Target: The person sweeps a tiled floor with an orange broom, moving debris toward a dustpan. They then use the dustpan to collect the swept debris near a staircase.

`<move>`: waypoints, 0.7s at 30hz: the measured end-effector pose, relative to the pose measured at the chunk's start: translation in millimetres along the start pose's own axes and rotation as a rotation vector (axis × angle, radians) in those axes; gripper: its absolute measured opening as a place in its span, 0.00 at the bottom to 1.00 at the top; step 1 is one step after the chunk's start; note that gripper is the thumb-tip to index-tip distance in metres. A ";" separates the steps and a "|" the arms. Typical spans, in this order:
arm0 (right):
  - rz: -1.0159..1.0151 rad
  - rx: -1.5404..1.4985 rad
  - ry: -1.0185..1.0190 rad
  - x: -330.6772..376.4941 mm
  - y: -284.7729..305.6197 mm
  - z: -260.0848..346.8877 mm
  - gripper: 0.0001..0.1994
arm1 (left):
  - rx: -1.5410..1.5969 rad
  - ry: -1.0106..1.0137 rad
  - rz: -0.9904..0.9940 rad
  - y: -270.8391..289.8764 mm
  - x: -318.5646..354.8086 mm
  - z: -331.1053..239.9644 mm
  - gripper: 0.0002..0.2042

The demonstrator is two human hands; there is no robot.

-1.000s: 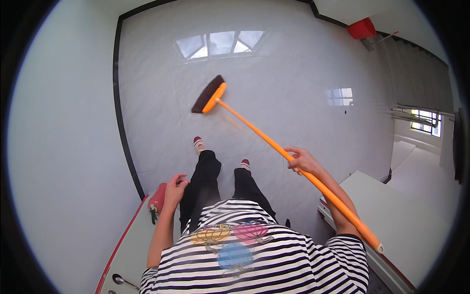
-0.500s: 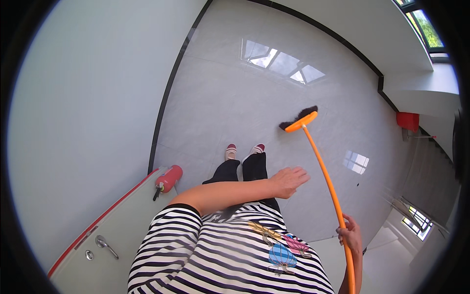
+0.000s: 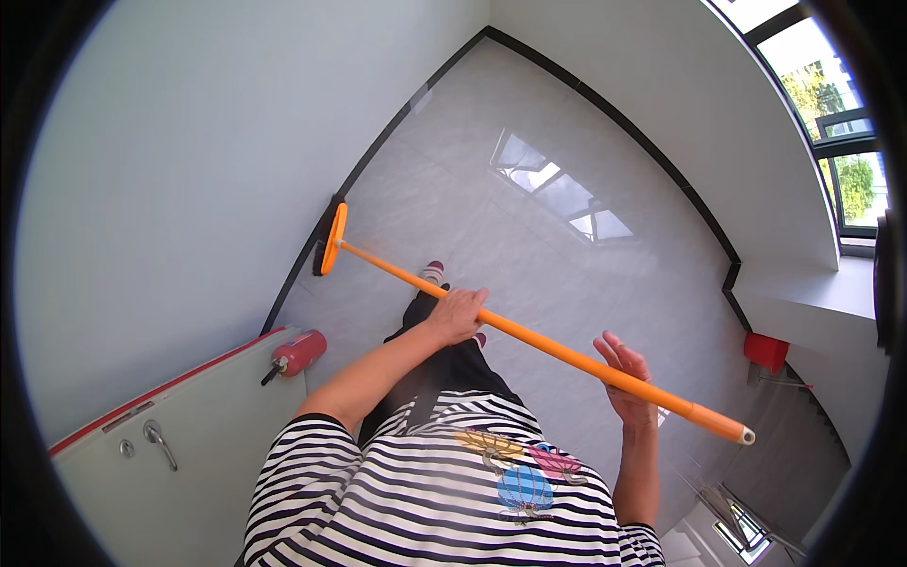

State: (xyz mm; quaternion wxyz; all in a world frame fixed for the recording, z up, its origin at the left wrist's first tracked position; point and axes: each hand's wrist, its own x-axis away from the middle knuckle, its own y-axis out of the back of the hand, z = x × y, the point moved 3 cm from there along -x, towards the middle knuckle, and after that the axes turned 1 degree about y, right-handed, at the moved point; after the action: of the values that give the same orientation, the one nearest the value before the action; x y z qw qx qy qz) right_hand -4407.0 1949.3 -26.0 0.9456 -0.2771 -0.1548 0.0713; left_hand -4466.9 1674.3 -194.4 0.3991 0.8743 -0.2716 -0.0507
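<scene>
A broom with a long orange handle point(image 3: 557, 351) slants across in front of me. Its orange head point(image 3: 335, 236) with dark bristles stands at the foot of the left wall, by the black skirting. My left hand point(image 3: 457, 317) is closed round the handle at about its middle. Farther up the handle, my right hand point(image 3: 627, 378) is open with its fingers stretched upward. The handle crosses in front of that palm; whether they touch I cannot tell. The handle's end, with a pale hanging hole, sticks out past my right hand.
A red fire extinguisher point(image 3: 299, 355) stands to my left, beside an open-looking door point(image 3: 189, 482) with a metal lever. A red dustpan or bin point(image 3: 766, 352) is by the right wall. Windows point(image 3: 831, 123) are at the upper right. Glossy grey tiles point(image 3: 444, 180) cover the floor.
The broom head has swung left from mid-floor to the left wall. My left hand, free before, now grips the handle. My right hand has let go and opened. The view has turned somewhat.
</scene>
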 end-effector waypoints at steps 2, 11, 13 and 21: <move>0.151 0.007 0.164 -47.5 -34.3 25.1 0.32 | -0.005 0.131 -0.117 13.8 7.3 50.5 0.14; -0.088 0.209 0.108 -266.5 -131.6 60.3 0.02 | 0.162 0.452 -0.522 73.4 -75.9 176.5 0.10; -0.156 0.327 0.247 -275.5 -128.9 82.4 0.03 | 0.174 0.306 -0.511 88.1 -138.5 191.4 0.11; -0.787 0.542 0.436 -190.1 -112.7 156.3 0.03 | 0.287 -0.171 -0.138 41.9 -320.9 83.2 0.10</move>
State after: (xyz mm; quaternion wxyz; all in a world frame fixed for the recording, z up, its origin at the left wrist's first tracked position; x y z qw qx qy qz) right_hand -4632.5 1891.6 112.1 0.9489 0.0482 -0.0227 -0.3111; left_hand -4782.4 1761.5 -261.4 0.2410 0.9314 -0.2483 -0.1130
